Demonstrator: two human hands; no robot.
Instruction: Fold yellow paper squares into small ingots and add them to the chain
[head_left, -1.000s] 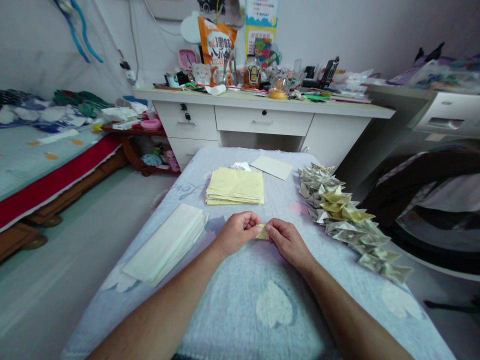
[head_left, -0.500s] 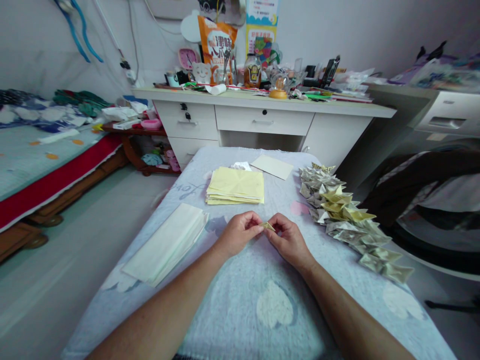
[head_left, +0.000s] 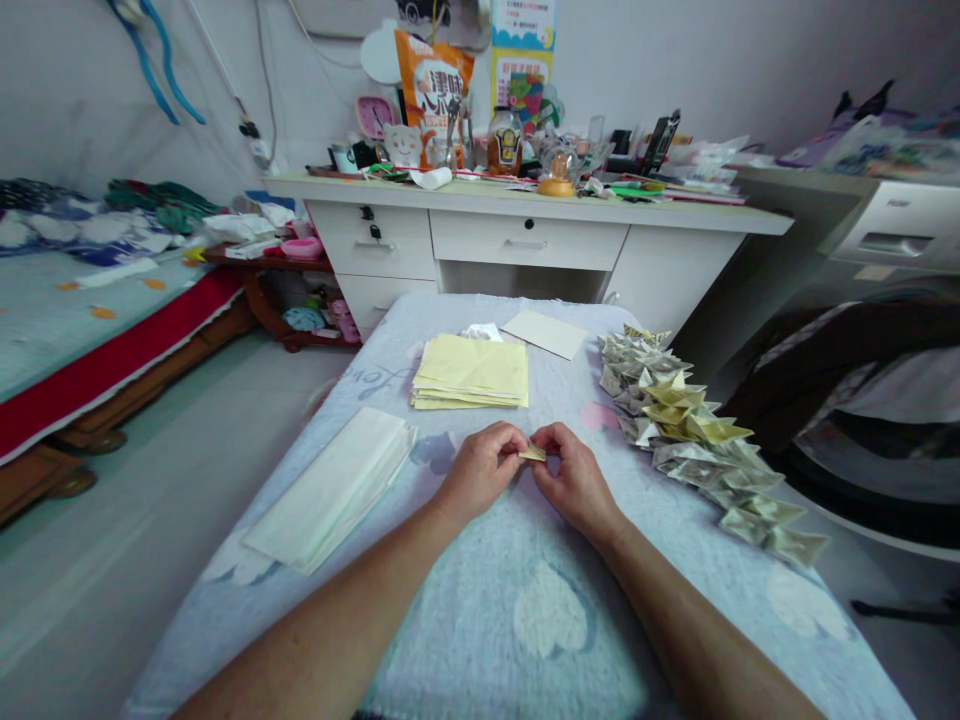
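Between my two hands is a small folded piece of yellow paper (head_left: 533, 453), pinched at both ends above the cloth-covered table. The fingers of my left hand (head_left: 486, 465) are closed on its left side. My right hand (head_left: 574, 475) grips its right side with thumb and fingertips. Just beyond the hands lies a stack of yellow paper sheets (head_left: 470, 372). Long folded white papers (head_left: 334, 490) rest in a pile to the left. Along the right edge run rows of folded paper pieces (head_left: 697, 440), grey-silver and yellow, with pointed corners.
A pale card (head_left: 544, 333) and a crumpled white tissue (head_left: 482, 332) lie at the table's far end. Behind stands a white desk (head_left: 525, 215) crowded with jars and papers. A washing machine (head_left: 900, 230) is at the right, a bed (head_left: 112, 320) at the left.
The small folded yellow paper has turned slightly and now shows a flatter shape. My fingers have shifted a little around it; the piles stay where they were.
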